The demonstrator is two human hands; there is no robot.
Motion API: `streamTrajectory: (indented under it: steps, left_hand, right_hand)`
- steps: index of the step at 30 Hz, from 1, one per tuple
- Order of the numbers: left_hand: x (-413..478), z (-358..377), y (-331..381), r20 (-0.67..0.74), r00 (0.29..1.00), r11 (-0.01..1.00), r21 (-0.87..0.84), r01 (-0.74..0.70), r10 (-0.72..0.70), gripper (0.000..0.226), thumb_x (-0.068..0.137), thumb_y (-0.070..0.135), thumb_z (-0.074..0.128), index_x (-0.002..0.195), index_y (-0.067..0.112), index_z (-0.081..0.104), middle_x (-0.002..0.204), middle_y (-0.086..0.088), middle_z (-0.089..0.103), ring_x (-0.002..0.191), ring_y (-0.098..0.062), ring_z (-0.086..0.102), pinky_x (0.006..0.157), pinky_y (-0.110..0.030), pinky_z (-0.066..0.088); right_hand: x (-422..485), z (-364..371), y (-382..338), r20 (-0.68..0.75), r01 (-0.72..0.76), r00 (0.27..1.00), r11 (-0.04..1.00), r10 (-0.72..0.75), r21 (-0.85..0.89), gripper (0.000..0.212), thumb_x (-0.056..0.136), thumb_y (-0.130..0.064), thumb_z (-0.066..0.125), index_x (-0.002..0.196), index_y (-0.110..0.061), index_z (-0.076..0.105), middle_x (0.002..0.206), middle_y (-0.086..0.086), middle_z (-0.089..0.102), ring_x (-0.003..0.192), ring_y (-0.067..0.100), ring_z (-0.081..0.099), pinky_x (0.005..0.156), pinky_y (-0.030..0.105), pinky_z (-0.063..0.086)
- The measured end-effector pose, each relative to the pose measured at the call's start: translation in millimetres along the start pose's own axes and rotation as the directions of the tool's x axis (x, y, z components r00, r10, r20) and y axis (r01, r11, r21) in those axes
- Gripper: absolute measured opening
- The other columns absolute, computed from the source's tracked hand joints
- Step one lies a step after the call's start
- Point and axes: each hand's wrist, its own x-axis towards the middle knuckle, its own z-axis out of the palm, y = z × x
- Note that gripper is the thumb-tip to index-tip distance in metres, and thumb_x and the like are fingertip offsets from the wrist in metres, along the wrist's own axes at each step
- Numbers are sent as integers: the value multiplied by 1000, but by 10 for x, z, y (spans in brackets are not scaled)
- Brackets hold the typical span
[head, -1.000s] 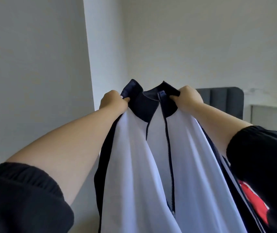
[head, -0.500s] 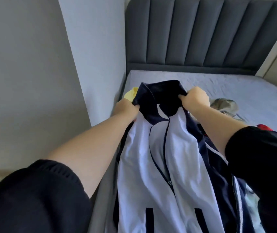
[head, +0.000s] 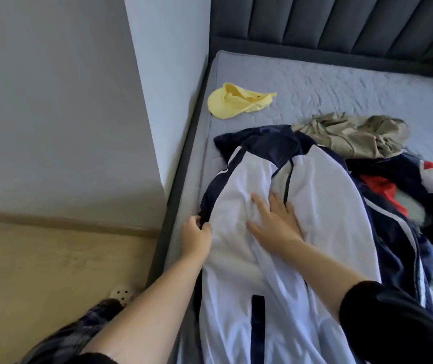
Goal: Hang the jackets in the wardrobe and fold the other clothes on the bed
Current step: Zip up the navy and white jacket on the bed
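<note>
Left hand (head: pixel 197 236) pinches the navy side edge of the jacket (head: pixel 315 206) at its 9 o'clock, close to the bed's side edge. Right hand (head: pixel 273 224) lies flat on the white front, fingers spread, gripping nothing. The jacket is face up on the mattress (head: pixel 315 82), collar at 12.

Risks, my read: the fabric looks slick and sits near the edge, so it may slide to the floor (head: pixel 52 258). The clothes pile (head: pixel 394 185) touching it at 3 could snag and drag along. I see no hanger or wardrobe.

Room: grey wall (head: pixel 52 101) at 9, yellow garment (head: pixel 236 101) at 11, headboard (head: pixel 341 22) at 12, khaki garment (head: pixel 354 135) at 1.
</note>
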Motion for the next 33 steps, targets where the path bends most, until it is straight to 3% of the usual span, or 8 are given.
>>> streamTrajectory:
  steps: [5, 8, 11, 17, 22, 24, 28, 33]
  left_hand:
    - [-39, -144, -136, 253, 953, 981, -54, 187, -167, 27, 89, 5, 51, 114, 9, 62, 95, -8, 67, 79, -23, 58, 66, -28, 45]
    - [-126, -282, -196, 591, 757, 908, -92, 408, -280, 18, 90, 8, 58, 105, 12, 67, 76, -5, 73, 67, -19, 67, 61, -29, 57]
    - [-233, -296, -228, 704, 663, 941, 23, 338, -255, 16, 90, 16, 62, 105, 15, 66, 85, -1, 74, 78, -17, 71, 63, -26, 57]
    - [-109, -438, -142, 137, 973, 970, 187, 158, -185, 25, 89, 11, 55, 110, -3, 58, 117, -22, 60, 105, -33, 58, 81, -32, 45]
    - [81, -1166, 51, -576, 764, 888, -459, -8, -291, 36, 88, 1, 47, 122, 2, 55, 122, -16, 60, 114, -30, 56, 78, -17, 35]
    - [179, -1372, 73, -610, 753, 818, -548, -176, -247, 53, 85, -6, 41, 135, 11, 46, 134, -8, 53, 120, -19, 52, 87, -11, 33]
    - [79, -1198, 19, -562, 805, 971, -12, -240, 191, 65, 83, -9, 45, 145, 6, 31, 147, -15, 36, 136, -27, 34, 111, -31, 26]
    - [-105, -595, -245, -12, 996, 978, 193, -83, 87, 26, 88, 8, 48, 110, 12, 61, 117, -10, 60, 109, -30, 55, 83, -30, 42]
  right_hand:
    - [112, 117, 40, 23, -101, 995, 977, 98, 185, 75, 82, -54, 43, 146, -37, 9, 153, 4, 21, 140, 24, 15, 117, 40, 8]
    - [179, 118, 105, 123, -151, 984, 968, 128, 198, 80, 78, -59, 45, 147, -40, 8, 153, 1, 23, 136, 35, 24, 112, 45, 22]
    - [208, 111, 135, 176, -175, 975, 960, 137, 221, 84, 74, -62, 43, 147, -42, 8, 154, -2, 21, 137, 36, 23, 112, 49, 23]
    - [190, 156, 92, 147, -149, 981, 973, 124, 175, 80, 82, -57, 45, 149, -36, 8, 155, 4, 20, 140, 31, 19, 115, 43, 15]
    - [205, 171, 95, 159, -123, 982, 986, 104, 112, 80, 83, -59, 42, 150, -34, 5, 157, 6, 16, 144, 27, 14, 117, 41, 9]
    - [203, 175, 81, 150, -114, 984, 989, 100, 89, 79, 85, -58, 41, 150, -33, 5, 157, 6, 16, 144, 25, 12, 117, 40, 7]
    - [180, 180, 36, 131, -134, 984, 988, 124, 71, 79, 86, -58, 41, 151, -30, 6, 157, 7, 15, 143, 27, 13, 116, 41, 8]
    - [142, 154, -30, 122, -138, 984, 989, 131, 56, 77, 88, -55, 43, 151, -29, 7, 156, 8, 15, 142, 27, 13, 115, 42, 9]
